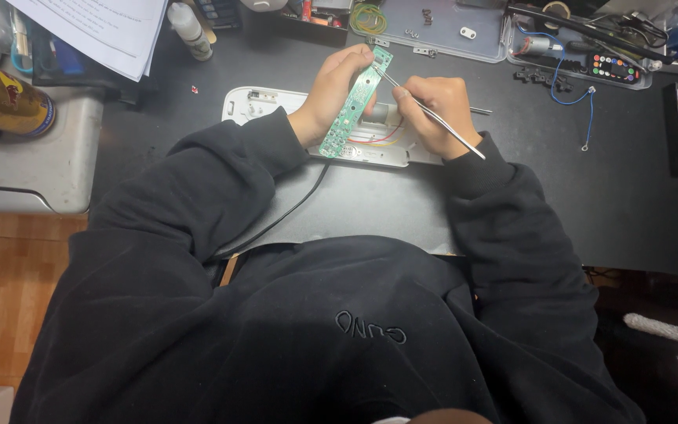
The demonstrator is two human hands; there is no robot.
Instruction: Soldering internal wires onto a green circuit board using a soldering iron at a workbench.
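An electronics hobby workbench, probably in a home. The dark desk (629,196) carries clear plastic parts organisers (441,31) along the top edge, loose wires (570,86) and small tools at upper right, and printed papers (103,27) at upper left. Wood flooring (1,298) shows at lower left.

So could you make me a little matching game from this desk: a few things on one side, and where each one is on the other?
Things:
1. green circuit board
2. thin metal tool
3. gold can
4. white paper sheets

Places:
A. lying on its side at the far left, on a grey box
B. held in the left hand
C. at the top left corner of the desk
D. held in the right hand, tip at the board

Pairs: 1-B, 2-D, 3-A, 4-C
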